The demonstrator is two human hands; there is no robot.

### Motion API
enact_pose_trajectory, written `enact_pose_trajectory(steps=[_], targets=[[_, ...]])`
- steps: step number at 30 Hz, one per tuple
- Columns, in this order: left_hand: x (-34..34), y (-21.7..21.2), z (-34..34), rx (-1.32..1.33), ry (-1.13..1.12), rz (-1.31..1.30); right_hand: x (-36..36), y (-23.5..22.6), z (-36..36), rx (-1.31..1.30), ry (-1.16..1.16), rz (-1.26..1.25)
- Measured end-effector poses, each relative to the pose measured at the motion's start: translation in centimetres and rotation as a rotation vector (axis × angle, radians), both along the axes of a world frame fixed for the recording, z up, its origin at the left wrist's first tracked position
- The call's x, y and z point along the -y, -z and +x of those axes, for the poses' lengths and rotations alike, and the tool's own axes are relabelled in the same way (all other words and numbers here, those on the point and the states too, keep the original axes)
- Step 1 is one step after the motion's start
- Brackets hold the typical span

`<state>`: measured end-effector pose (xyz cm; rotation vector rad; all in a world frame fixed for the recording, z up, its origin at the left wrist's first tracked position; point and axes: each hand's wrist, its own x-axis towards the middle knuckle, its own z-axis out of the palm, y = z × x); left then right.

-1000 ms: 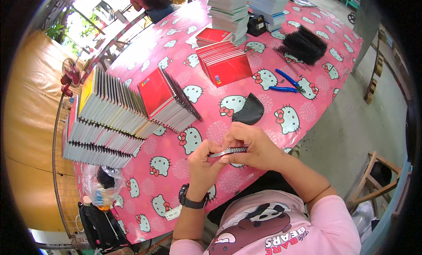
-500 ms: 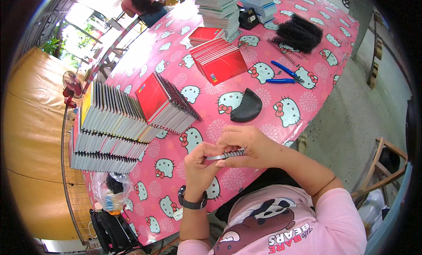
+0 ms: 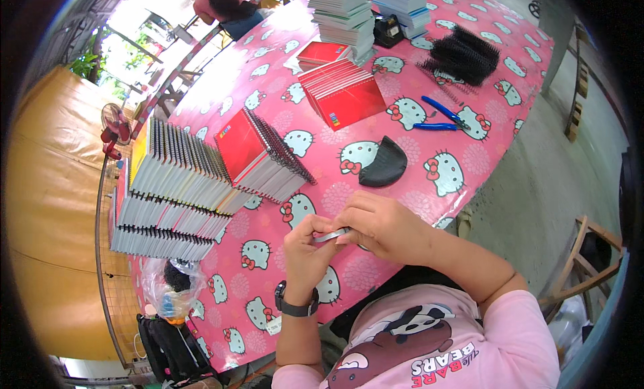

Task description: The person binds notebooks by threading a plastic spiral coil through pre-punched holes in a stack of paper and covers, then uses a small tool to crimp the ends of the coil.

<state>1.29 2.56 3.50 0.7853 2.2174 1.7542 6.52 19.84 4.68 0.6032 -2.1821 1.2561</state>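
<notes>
Both my hands are closed on a thin spiral notebook [image 3: 330, 236], held edge-up near the table's front edge. My left hand [image 3: 306, 249], with a dark watch at the wrist, pinches its left end. Across its right part, my right hand [image 3: 384, 229] is curled and covers the spiral spine. Only a pale strip of page edges shows between the fingers; the cover is hidden. Beyond the hands lies a black half-round pouch-like thing [image 3: 384, 164]. Blue-handled pliers [image 3: 437, 126] rest farther right, jaws pointing right.
Stacks of spiral-bound notebooks [image 3: 181, 204] stand at left, beside red-covered ones [image 3: 235, 144]. Farther back are a fanned row of red notebooks [image 3: 349, 100], tall paper stacks [image 3: 341, 27] and a heap of black coils [image 3: 464, 59]. Another person [image 3: 228, 7] sits in the background.
My right hand has shifted left along the notebook and closed over the coil that showed before. My left hand keeps its pinch. The view has tilted slightly.
</notes>
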Motion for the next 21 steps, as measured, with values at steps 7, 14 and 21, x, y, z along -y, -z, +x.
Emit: enact_pose_trajectory(steps=[7, 14, 21], targets=[[-1.2, -3.9, 0.9, -0.274, -0.064, -0.295, 0.2, 0.0, -0.8, 0.091, -0.028, -0.066], [0.8, -6.2, -9.3, -0.301, -0.500, 0.413, -3.6, -0.2, -2.4, 0.012, 0.318, -0.298], [2.9, -3.7, -13.2, -0.315, -0.676, -0.190, -4.0, 3.1, -5.0, 0.134, 0.270, -0.291]])
